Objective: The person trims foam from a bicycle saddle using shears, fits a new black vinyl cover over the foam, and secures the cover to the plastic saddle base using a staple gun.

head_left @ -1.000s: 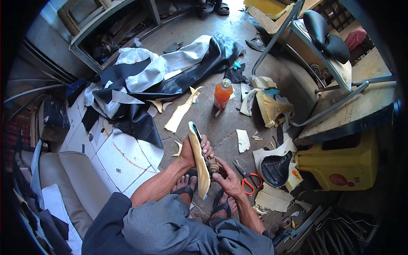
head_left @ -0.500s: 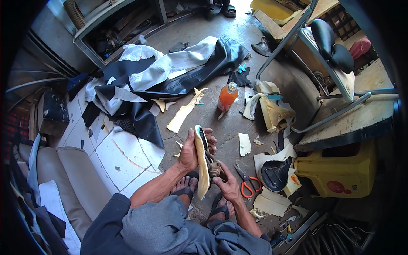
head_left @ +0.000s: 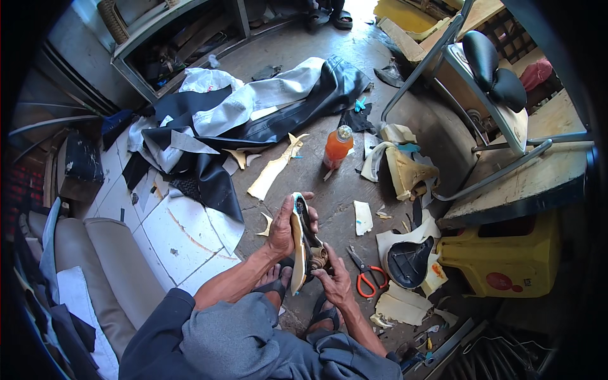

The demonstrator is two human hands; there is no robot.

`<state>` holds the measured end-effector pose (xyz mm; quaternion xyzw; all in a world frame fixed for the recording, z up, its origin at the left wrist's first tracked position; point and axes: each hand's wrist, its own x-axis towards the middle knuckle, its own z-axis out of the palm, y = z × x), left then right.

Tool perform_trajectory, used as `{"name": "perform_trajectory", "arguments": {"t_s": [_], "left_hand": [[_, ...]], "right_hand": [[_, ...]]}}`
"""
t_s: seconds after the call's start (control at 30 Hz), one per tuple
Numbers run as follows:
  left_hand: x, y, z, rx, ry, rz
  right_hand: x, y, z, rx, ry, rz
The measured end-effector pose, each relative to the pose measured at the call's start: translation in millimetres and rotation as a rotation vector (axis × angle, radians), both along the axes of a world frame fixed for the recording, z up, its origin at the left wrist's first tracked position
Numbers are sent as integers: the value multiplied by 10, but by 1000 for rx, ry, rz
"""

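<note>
Between my knees, a narrow seat pad [head_left: 297, 253] with cream foam and a dark underside stands on edge. My left hand [head_left: 285, 231] grips its upper part, fingers round the far side. My right hand [head_left: 332, 278] has its fingers closed at a rounded, brownish metal fitting [head_left: 318, 258] on the lower underside. Just right of my right hand, orange-handled scissors [head_left: 367, 278] lie on the floor among cut foam scraps [head_left: 399, 304]. A dark shell piece with cream foam [head_left: 405, 259] lies beside them.
An orange bottle [head_left: 337, 152] stands ahead. Black and pale sheet material [head_left: 266, 120] lies behind it. A metal chair with black seats [head_left: 481, 63] and a yellow crate [head_left: 506, 259] are at right, tan cushions [head_left: 107, 272] at left. Another person's sandalled feet [head_left: 335, 18] show at top.
The seat pad is a little lower and turned, showing more of its dark underside. Both hands have shifted slightly with it and still hold it.
</note>
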<state>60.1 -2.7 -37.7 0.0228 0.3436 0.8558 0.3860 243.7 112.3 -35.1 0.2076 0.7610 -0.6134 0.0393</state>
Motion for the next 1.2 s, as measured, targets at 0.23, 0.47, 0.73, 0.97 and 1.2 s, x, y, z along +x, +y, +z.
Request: {"name": "perform_trajectory", "arguments": {"t_s": [0.23,0.47,0.73,0.97,1.2], "left_hand": [[34,59,149,54,-1,-47],[34,-23,-100,-422,272,-44],[23,-37,154,-584,510,-25],[16,43,140,-706,573,-7],[-10,9,265,-441,250,-95]], "right_hand": [[50,-28,-148,-108,203,-77],[297,307,-515,280,-18,-104],[859,458,-847,912,-482,-182],[895,585,-870,899,-500,-205],[868,706,-838,788,-515,-272]]}}
